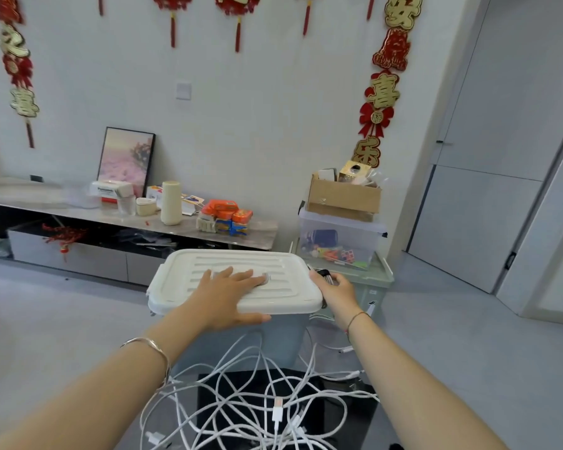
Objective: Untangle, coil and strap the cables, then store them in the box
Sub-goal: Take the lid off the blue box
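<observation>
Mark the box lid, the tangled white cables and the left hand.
box lid (182, 280), head view: ribbed top.
tangled white cables (277, 414), head view: white plug.
left hand (223, 297), head view: back of hand.

The box lid (238, 280) is white plastic, ribbed and faintly glossy. The box (273, 342) under it is pale blue plastic with a duller face. Loose cables (241, 394) spill over the left edge of a smooth black surface (345, 420), their white sheaths sleek and rubbery-looking. The coiled cable (330, 280) gripped by the right hand (333, 289) has the same white skin, with a matt black strap (322, 272) round it. A polished metal bangle (150, 347) gleams on the left wrist. Behind, a matt brown cardboard carton (343, 199) sits on a clear plastic bin (338, 245).
</observation>
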Available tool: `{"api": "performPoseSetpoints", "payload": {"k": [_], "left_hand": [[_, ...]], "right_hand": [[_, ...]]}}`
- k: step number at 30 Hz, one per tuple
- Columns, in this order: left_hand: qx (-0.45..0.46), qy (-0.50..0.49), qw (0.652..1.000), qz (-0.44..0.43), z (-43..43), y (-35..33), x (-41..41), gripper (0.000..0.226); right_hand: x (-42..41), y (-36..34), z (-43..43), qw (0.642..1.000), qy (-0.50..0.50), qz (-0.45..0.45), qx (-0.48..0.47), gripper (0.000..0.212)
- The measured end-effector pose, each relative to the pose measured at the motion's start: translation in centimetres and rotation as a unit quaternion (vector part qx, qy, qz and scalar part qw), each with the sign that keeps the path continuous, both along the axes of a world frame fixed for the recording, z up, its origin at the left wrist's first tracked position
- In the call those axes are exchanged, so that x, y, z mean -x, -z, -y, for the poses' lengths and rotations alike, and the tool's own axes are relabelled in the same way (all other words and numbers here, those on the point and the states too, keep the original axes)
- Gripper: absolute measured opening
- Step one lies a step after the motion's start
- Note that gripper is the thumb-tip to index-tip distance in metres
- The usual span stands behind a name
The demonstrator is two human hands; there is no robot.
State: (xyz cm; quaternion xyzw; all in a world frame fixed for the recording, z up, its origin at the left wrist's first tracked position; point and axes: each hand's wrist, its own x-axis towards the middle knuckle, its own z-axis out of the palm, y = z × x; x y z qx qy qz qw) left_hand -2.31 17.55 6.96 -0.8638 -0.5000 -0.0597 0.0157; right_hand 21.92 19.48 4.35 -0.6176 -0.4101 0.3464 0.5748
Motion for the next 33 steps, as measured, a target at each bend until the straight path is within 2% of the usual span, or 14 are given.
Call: {"api": "performPoseSetpoints", "payload": {"k": [6,9,12,14,16,18,21,24,27,29,31,33], "left_hand": [[0.0,0.001,1.0,-0.008,-0.1,0.0,-0.1,0.081],[0.009,0.002,1.0,-0.008,-0.1,0.0,-0.1,0.081],[0.017,0.003,1.0,-0.011,-0.1,-0.3,-0.1,0.081],[0.019,0.001,1.0,-0.01,0.0,-0.4,-0.2,0.08],[0.021,0.003,1.0,-0.01,0.1,-0.5,-0.2,0.08],[0.009,0.013,1.0,-0.011,0.3,-0.9,-0.2,0.078],[-0.043,0.033,0.998,0.012,0.7,-2.4,-0.2,0.066],[-0.142,0.025,0.989,0.017,0.6,-4.7,-0.7,0.051],[-0.192,0.011,0.981,-0.02,-0.1,-6.7,-1.4,0.034],[-0.209,0.0,0.977,-0.033,-0.8,-7.9,-1.4,0.033],[-0.239,-0.022,0.971,-0.008,-1.6,-8.9,-1.2,0.035],[-0.257,-0.046,0.964,0.058,-2.4,-10.1,-0.9,0.032]], "right_hand": [[-0.4,0.1,-0.6,0.998,-0.006,0.067,0.004,0.027],[-0.5,0.1,-0.7,0.998,-0.012,0.062,0.016,0.024],[-0.6,-0.1,-0.9,0.999,-0.01,0.044,0.023,0.019],[-1.0,0.3,-1.0,0.999,-0.005,-0.006,0.048,0.016],[-1.5,1.6,-0.6,0.994,-0.013,-0.06,0.087,0.025],[-1.8,2.4,-0.3,0.993,-0.012,-0.073,0.09,0.028],[-2.4,2.0,-0.1,0.996,0.012,-0.061,0.059,0.033],[-3.1,0.7,-0.1,0.998,0.047,-0.034,0.026,0.013],[-3.6,-0.9,0.7,0.995,0.089,0.008,-0.04,0.02],[-3.7,-2.5,1.6,0.991,0.094,0.052,-0.083,0.027],[-3.8,-4.2,2.3,0.984,0.083,0.086,-0.129,0.032],[-3.4,-6.1,3.1,0.979,0.062,0.097,-0.169,0.035]]}}
